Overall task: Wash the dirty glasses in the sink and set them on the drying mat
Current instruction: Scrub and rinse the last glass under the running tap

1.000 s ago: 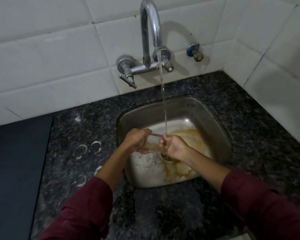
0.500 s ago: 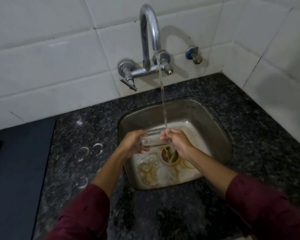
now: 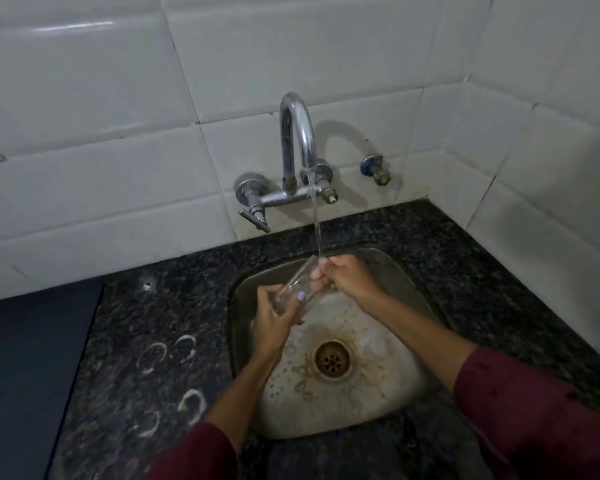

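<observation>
A clear glass (image 3: 297,284) is tilted over the steel sink (image 3: 388,265), its mouth raised toward the water stream. My left hand (image 3: 276,315) grips the glass around its base. My right hand (image 3: 342,275) holds the rim end, fingers at the mouth, right under the running water. Brownish residue lies around the sink's drain (image 3: 332,361). The dark drying mat (image 3: 28,375) lies on the counter at the far left.
A chrome wall tap (image 3: 297,140) runs a thin stream into the sink. A small valve (image 3: 376,169) sits on the white tiles to its right. Wet ring marks (image 3: 167,355) dot the black granite counter between mat and sink.
The glass has tipped from lying level to mouth-up toward the stream. The brown water has drained from the sink, and the drain now shows. The view has tilted upward.
</observation>
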`<state>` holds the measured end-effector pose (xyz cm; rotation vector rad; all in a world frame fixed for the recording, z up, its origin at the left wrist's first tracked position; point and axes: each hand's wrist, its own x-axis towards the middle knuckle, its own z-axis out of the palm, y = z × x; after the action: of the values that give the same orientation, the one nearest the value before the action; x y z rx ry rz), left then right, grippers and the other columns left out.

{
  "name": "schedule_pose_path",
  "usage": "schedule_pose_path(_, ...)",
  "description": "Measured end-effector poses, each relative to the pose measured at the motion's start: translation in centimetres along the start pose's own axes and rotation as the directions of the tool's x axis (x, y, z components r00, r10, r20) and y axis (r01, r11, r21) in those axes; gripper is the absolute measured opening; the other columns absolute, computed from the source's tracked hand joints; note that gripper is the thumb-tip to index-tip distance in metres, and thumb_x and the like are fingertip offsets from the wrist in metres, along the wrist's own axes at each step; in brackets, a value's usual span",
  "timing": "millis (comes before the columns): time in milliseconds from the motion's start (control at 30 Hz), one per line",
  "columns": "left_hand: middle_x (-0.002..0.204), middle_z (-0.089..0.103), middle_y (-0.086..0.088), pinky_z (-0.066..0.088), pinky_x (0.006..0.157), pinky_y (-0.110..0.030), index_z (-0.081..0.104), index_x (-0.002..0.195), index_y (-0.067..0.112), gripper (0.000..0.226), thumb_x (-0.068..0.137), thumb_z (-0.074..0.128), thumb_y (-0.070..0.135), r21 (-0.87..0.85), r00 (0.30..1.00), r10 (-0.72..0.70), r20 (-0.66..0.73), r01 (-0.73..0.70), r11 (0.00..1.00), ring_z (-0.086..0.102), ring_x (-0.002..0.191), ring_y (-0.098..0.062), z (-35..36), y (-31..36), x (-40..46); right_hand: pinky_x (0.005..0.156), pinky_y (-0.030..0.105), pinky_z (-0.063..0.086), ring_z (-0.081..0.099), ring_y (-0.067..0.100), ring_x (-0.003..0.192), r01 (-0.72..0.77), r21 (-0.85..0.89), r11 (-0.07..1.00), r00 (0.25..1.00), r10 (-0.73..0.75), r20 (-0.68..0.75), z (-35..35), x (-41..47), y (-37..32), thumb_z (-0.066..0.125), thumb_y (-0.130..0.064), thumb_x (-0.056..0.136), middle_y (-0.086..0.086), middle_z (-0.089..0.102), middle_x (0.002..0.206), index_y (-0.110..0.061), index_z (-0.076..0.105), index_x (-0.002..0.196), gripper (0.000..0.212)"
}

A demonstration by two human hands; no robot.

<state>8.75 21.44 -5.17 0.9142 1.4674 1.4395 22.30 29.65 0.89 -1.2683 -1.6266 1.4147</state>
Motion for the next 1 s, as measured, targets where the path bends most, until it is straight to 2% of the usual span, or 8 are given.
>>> schedule_pose_path(100,0.094,0.065,-0.017,0.057,0.057,-0.035,0.054,0.106,0.009,0.053,0.064,0.083,0.025,-0.198,0.92,-0.2,0.337,0.277,0.94,0.067,0.075,-0.026,-1.4,1.6,1.2,0.069,0.024,0.053,0.066,0.006,0.065,0.268,-0.204,0.942,0.963,-0.258,0.075,-0.6,-0.1,-0.3,0.048,-0.019,0.097,-0.003,0.069,0.067,-0.013,0.068,0.077,0.029)
schedule_pose_path(200,0.09,0.067,-0.018,0.058,0.072,-0.045,0.063,0.103,0.005,0.039,0.066,0.075,0.008,0.065,0.699,-0.357,0.62,0.407,0.911,0.069,0.076,-0.028,-2.3,3.4,1.9,0.069,0.015,0.05,0.066,0.003,0.067,0.463,-0.273,0.843,0.88,-0.402,0.253,-1.2,-0.2,-0.6,0.052,-0.02,0.094,-0.004,0.068,0.069,-0.007,0.069,0.078,0.027)
schedule_pose_path(367,0.095,0.063,-0.009,0.06,0.07,-0.038,0.054,0.105,0.006,0.049,0.064,0.082,0.007,0.39,0.92,-0.256,0.297,0.128,0.912,0.066,0.077,-0.019,0.2,3.9,1.5,0.072,0.028,0.055,0.069,0.017,0.066,0.285,-0.253,0.924,0.949,-0.236,0.209,-1.0,0.0,-1.5,0.047,-0.023,0.098,0.01,0.07,0.068,-0.009,0.066,0.075,0.033)
schedule_pose_path(500,0.103,0.065,-0.01,0.055,0.077,-0.041,0.043,0.107,0.012,0.063,0.061,0.08,0.034,0.812,0.989,-0.009,0.147,-0.116,0.572,0.065,0.089,-0.031,1.5,3.1,1.4,0.091,0.036,0.046,0.07,0.023,0.081,0.204,-0.519,0.83,0.979,-0.188,0.083,-0.1,-0.3,-2.9,0.039,-0.029,0.1,0.009,0.072,0.071,-0.009,0.069,0.08,0.041)
schedule_pose_path(667,0.102,0.068,-0.01,0.06,0.073,-0.043,0.055,0.114,0.013,0.064,0.059,0.085,0.025,0.355,0.905,-0.218,0.365,0.081,0.931,0.069,0.082,-0.021,0.8,4.4,2.4,0.071,0.029,0.05,0.064,0.015,0.068,0.218,-0.412,0.885,0.976,-0.205,0.075,-1.1,-0.5,-3.1,0.04,-0.027,0.1,0.008,0.07,0.074,-0.013,0.064,0.078,0.035)
schedule_pose_path(767,0.098,0.069,-0.016,0.055,0.077,-0.045,0.063,0.111,0.005,0.048,0.066,0.077,0.012,-0.001,0.749,-0.333,0.573,0.408,0.913,0.067,0.086,-0.028,-0.2,5.2,3.2,0.065,0.025,0.051,0.063,0.015,0.063,0.263,-0.122,0.957,0.956,-0.241,0.167,-1.6,-0.6,-2.1,0.038,-0.02,0.1,0.008,0.067,0.068,-0.011,0.061,0.078,0.034)
schedule_pose_path(933,0.102,0.068,-0.01,0.055,0.088,-0.046,0.061,0.115,0.006,0.051,0.067,0.079,0.014,0.309,0.848,-0.32,0.422,0.197,0.93,0.065,0.091,-0.025,0.9,5.3,4.1,0.066,0.021,0.049,0.064,0.006,0.063,0.19,-0.372,0.909,0.979,-0.15,0.135,-1.9,-0.5,-2.5,0.04,-0.022,0.1,0.0,0.066,0.065,-0.01,0.063,0.081,0.032)
schedule_pose_path(1000,0.113,0.064,-0.007,0.053,0.09,-0.046,0.052,0.12,0.011,0.067,0.062,0.081,0.028,0.629,0.92,-0.235,0.314,-0.015,0.777,0.064,0.099,-0.026,2.1,5.5,4.0,0.078,0.031,0.052,0.069,0.018,0.074,0.092,-0.484,0.87,0.994,-0.054,0.092,-1.4,0.1,-3.0,0.044,-0.021,0.097,0.007,0.071,0.072,-0.012,0.062,0.078,0.028)
